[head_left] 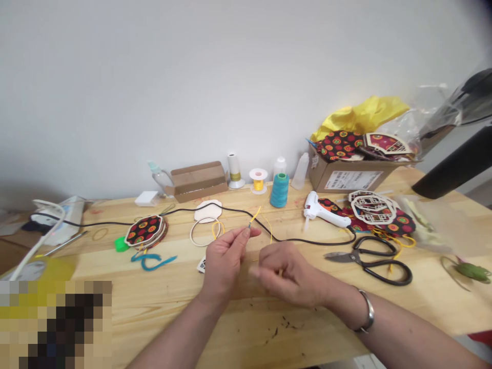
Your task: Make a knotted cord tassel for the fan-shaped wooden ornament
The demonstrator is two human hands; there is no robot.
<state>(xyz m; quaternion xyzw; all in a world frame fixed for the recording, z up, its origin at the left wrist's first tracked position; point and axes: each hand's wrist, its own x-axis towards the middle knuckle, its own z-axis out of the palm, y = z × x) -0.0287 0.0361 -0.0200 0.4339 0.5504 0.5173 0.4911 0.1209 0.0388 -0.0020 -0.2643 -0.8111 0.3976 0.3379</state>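
Observation:
My left hand (226,259) is raised over the wooden table (230,333), thumb and forefinger pinched on a thin yellow thread (254,217) that sticks up from the fingertips. My right hand (290,274) is beside it, fingers curled and blurred by motion; whether it holds anything is unclear. A silver bracelet (368,310) is on my right wrist. Just beyond the hands lie a wooden ring (205,231) with a yellow loop and a black cord (307,241) running across the table.
Black scissors (374,259) and a white glue gun (325,212) lie to the right, by patterned fabric pieces (384,215). A teal thread cone (280,190), yellow spool (258,180), bottles and cardboard boxes (348,177) stand at the wall. A stack of fabric discs (146,230) lies left.

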